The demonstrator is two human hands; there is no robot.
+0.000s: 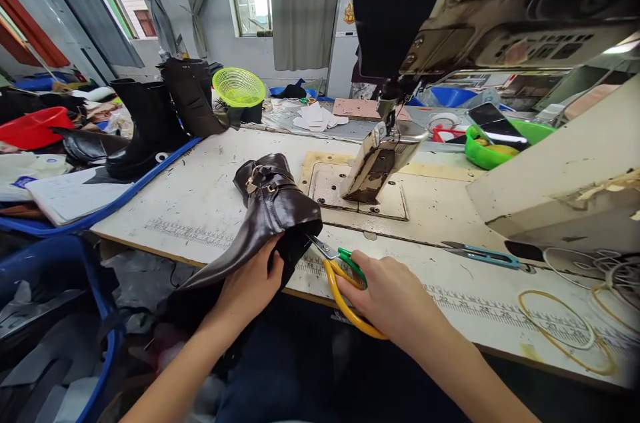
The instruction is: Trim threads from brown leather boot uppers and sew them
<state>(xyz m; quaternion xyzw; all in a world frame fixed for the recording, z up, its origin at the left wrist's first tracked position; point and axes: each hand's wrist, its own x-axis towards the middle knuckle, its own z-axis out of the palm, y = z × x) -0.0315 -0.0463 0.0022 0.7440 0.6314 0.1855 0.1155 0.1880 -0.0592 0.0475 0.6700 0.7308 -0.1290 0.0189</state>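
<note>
A dark brown leather boot upper (pixel 273 209) with a buckle strap lies over the front edge of the white sewing table (pixel 200 196). My left hand (pixel 253 283) grips its lower edge, thumb on the leather. My right hand (pixel 387 289) is closed through the yellow and green handles of a pair of scissors (pixel 340 269). The scissor blades point left and meet the boot's edge near my left thumb.
The sewing machine (pixel 380 163) stands behind the boot, its head overhead at right. Blue thread snips (pixel 483 255) and rubber bands (pixel 565 329) lie at right. Black boots (pixel 150 123), a lime basket (pixel 239 86), a green bowl (pixel 487 153) with a phone stand farther back.
</note>
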